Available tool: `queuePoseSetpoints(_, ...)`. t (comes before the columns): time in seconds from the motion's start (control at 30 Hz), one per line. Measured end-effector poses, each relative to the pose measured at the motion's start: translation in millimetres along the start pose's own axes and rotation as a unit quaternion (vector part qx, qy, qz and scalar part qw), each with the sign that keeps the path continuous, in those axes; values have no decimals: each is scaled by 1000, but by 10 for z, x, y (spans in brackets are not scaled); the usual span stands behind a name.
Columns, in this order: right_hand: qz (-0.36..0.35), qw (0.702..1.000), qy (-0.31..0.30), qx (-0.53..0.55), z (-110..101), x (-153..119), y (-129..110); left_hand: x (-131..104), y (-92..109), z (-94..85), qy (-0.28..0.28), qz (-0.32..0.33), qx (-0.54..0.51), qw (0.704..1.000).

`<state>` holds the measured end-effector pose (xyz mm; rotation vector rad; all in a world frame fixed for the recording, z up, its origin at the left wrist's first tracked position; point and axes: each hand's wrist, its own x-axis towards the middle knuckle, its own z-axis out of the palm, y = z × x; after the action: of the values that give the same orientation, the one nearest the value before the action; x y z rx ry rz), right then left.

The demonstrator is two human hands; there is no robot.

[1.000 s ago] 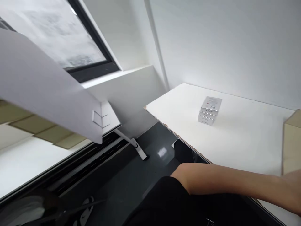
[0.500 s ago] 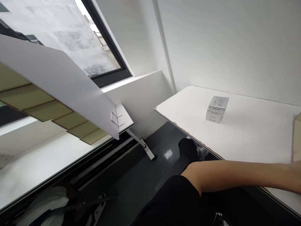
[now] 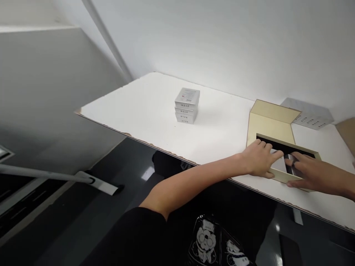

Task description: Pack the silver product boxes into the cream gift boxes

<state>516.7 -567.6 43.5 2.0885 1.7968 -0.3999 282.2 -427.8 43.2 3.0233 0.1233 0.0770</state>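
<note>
The cream box (image 3: 279, 175) sits at the table's near edge, towards the right, its opening up and within easy reach of both arms. Its lid (image 3: 270, 125) is folded back towards the wall, apparently to leave the mouth unobstructed.

The left hand (image 3: 256, 159) is half closed over the box's left end, fingers bent at the opening and thumb low on the near wall, a hold that seems to steady the box. The right hand (image 3: 313, 171) is partly curled at the other end, its fingers dipping inside by a silver pack (image 3: 295, 171) and its thumb outside the near wall; whether it grips the pack, I cannot tell.

Behind the lid, a row of silver boxes (image 3: 310, 113) lines the table's back edge, probably to stay out of the hands' way. A brown carton (image 3: 348, 133) is at the right. Well apart to the left, a small stack of boxes (image 3: 187, 96) stands nearer the back edge of the table (image 3: 133, 107) than the front, squared roughly face over face, which likely keeps it stable.
</note>
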Motion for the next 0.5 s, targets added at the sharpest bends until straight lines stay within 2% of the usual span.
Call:
queuePoseSetpoints(0.07, -5, 1000, -15, 16, -42, -16, -32, -10, 8, -29, -8, -8, -10, 1000)
queuePoseSetpoints(0.13, -18, 1000, -4, 20, 2, -29, 21, -28, 11, -40, -8, -8, -15, 1000)
queuePoseSetpoints(0.3, -85, 989, 119, -6, 235, -40, 166, -130, 45, 45, 75, 23, -3, 997)
queuePoseSetpoints(0.37, -89, 987, 136, -2, 241, -68, 99, -185, 53, 105, 102, 19, -1, 995)
queuePoseSetpoints(0.5, -80, 987, 138, 19, 122, -129, -156, -308, -19, 249, 162, 30, 24, 986)
